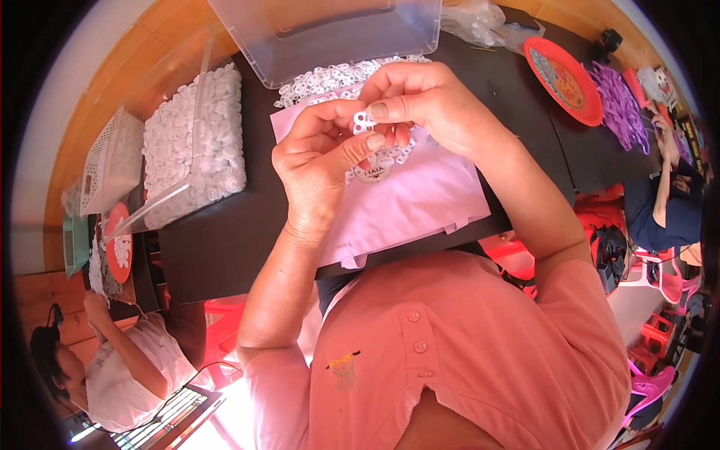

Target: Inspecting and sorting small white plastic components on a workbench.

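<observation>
A small white plastic piece with round holes [364, 122] is held up between my two hands. The right hand [421, 96] pinches its upper part between thumb and forefinger. From below and to the left, my left hand [316, 150] grips it with the thumb and curled fingers. Under the hands lies a pink cloth [427, 191], spread over the dark table, with a round printed mark near its middle. Several more white pieces [394, 155] rest on this cloth, partly hidden by my fingers. Beyond it lies a heap of similar pieces [322, 79].
A clear plastic bin [330, 37] stands at the far side. To the left, another clear bin [196, 127] holds many white pieces. A red tray [589, 97] and purple strips [616, 105] lie at the far right. Other people work at left [127, 367] and right [667, 202].
</observation>
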Tool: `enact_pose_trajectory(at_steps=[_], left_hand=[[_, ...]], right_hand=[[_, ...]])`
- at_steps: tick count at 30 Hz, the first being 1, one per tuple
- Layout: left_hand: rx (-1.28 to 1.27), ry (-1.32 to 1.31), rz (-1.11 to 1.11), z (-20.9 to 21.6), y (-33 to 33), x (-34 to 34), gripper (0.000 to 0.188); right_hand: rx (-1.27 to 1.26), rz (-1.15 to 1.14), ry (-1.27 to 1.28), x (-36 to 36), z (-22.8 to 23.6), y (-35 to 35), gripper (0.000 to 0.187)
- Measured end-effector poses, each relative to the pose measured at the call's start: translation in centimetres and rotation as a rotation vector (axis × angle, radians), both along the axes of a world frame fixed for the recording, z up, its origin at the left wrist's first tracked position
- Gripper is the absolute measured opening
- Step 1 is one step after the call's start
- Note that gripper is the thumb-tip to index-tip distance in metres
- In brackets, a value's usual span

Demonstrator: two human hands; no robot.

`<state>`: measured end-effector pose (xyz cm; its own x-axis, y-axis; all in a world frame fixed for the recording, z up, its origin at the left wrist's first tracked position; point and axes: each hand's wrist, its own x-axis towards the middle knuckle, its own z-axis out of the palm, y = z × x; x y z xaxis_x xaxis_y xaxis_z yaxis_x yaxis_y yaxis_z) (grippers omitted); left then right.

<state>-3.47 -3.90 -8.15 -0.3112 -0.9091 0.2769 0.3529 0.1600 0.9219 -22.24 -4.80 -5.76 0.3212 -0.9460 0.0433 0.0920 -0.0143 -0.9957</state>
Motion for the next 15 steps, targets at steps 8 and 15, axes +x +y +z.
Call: enact_pose_trajectory(at_steps=[8, 15], left_hand=[[-0.041, -0.018, 0.028, -0.1, 0.2, -0.1, 0.026], [0.007, -0.020, 0.019, -0.1, 0.0, 0.0, 0.027]], right_hand=[[0.031, 0.018, 0.057, 0.1, 0.6, 0.6, 0.016], [0.010, -0.005, 0.086, 0.2, 0.6, 1.1, 0.014]])
